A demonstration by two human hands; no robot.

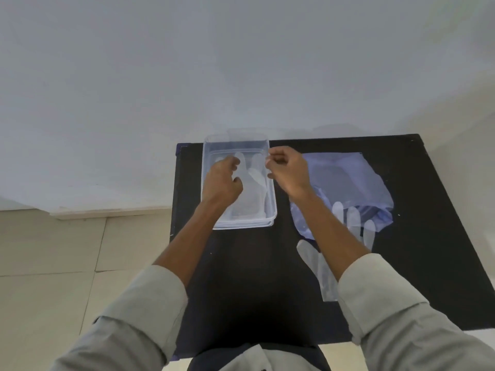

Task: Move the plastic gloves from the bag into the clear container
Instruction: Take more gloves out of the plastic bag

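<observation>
Head view: unlabelled clear container (271,188), bag (356,180)

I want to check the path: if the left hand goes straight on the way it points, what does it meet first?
Probably the plastic glove in the clear container; the left hand already hovers over it. Depth is unclear.

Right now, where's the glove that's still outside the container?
Head view: the loose glove lies flat on the black table, right of the clear container, just near of the bag, partly under the right forearm.
</observation>
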